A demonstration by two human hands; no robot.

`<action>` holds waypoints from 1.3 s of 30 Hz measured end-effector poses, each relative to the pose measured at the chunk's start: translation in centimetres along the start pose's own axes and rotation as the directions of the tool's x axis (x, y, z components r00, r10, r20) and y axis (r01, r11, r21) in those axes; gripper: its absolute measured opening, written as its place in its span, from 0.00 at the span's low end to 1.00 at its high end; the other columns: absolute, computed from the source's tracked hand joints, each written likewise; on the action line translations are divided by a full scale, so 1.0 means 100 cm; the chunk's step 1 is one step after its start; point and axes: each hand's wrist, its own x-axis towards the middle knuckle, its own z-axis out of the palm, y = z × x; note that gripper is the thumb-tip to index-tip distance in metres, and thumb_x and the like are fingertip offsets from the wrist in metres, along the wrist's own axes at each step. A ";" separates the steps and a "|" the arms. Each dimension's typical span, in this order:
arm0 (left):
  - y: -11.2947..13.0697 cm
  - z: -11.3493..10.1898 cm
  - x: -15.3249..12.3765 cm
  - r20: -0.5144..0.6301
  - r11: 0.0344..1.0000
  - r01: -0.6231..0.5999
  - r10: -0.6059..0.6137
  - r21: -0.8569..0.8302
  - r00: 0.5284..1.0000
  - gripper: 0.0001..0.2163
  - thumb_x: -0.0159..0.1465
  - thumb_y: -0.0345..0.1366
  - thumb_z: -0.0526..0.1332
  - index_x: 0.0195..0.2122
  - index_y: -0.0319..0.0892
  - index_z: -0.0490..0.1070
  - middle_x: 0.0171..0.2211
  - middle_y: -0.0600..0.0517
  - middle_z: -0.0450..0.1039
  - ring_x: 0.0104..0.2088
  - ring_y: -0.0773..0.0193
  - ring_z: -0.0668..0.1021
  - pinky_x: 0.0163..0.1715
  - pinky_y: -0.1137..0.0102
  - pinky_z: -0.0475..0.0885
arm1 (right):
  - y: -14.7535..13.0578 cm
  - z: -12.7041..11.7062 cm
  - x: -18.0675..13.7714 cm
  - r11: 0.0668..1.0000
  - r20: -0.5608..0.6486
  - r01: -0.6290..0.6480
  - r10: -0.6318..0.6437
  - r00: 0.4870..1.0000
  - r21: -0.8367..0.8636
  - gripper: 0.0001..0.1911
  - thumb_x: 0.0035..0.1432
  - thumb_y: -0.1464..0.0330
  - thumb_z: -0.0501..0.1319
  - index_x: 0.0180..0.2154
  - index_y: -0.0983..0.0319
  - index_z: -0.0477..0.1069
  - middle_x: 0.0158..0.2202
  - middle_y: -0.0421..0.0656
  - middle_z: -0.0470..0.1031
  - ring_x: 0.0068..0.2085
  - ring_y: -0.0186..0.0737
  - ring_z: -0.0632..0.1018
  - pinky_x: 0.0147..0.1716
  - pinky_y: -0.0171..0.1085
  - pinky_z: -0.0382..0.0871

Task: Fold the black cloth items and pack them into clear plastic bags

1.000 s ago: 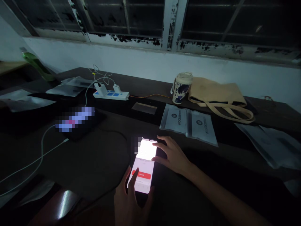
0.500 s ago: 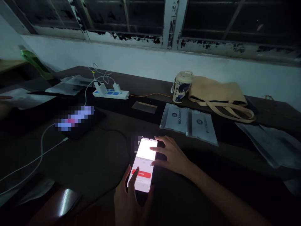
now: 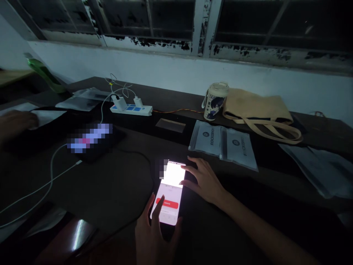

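A lit smartphone (image 3: 172, 191) is in front of me, its screen white at the top with a red button lower down. My left hand (image 3: 156, 232) is around the phone's lower end, a finger at its left edge and the thumb at its right, while another finger lies over the screen near the red button. At the upper right edge, my right hand (image 3: 206, 180) has its fingers spread, with fingertips at the screen's side. Whether the phone rests on the dark table (image 3: 110, 191) cannot be made out.
Beyond the phone lie clear zip pouches (image 3: 208, 138), a power strip (image 3: 131, 109) with chargers, a patterned cup (image 3: 215, 101) and a beige tote bag (image 3: 256, 106). White cables (image 3: 51, 165) cross the left side. Another person's hand (image 3: 19, 123) is at far left near plastic packaging.
My right hand has shifted slightly, its fingertips now nearer the screen's right edge. My left hand looks the same. The other person's hand has come further into view at left.
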 end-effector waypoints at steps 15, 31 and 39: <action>-0.001 0.000 -0.001 -0.009 0.999 -0.026 0.026 0.030 1.000 0.25 0.58 0.44 0.60 0.54 0.40 0.60 0.54 0.36 0.60 0.51 0.45 0.69 0.41 0.52 0.71 | 0.000 0.002 -0.001 0.994 -0.022 0.102 -0.102 0.995 0.035 0.25 0.56 0.48 0.54 0.48 0.55 0.71 0.59 0.50 0.60 0.59 0.51 0.63 0.57 0.56 0.56; 0.001 0.001 -0.001 0.013 1.000 0.018 -0.018 0.017 1.000 0.25 0.58 0.46 0.60 0.55 0.42 0.60 0.56 0.38 0.59 0.52 0.46 0.69 0.42 0.53 0.71 | 0.000 -0.004 -0.005 0.944 -0.137 0.234 -0.206 0.969 0.234 0.15 0.56 0.54 0.60 0.40 0.54 0.75 0.51 0.44 0.68 0.53 0.44 0.68 0.57 0.53 0.57; -0.002 0.002 -0.002 0.025 1.000 0.016 -0.016 0.014 1.000 0.25 0.57 0.46 0.60 0.54 0.42 0.61 0.56 0.38 0.59 0.52 0.45 0.69 0.42 0.52 0.70 | 0.001 -0.002 -0.003 0.969 -0.156 0.116 -0.083 0.984 0.216 0.13 0.57 0.59 0.61 0.43 0.56 0.73 0.48 0.45 0.69 0.50 0.42 0.70 0.50 0.48 0.64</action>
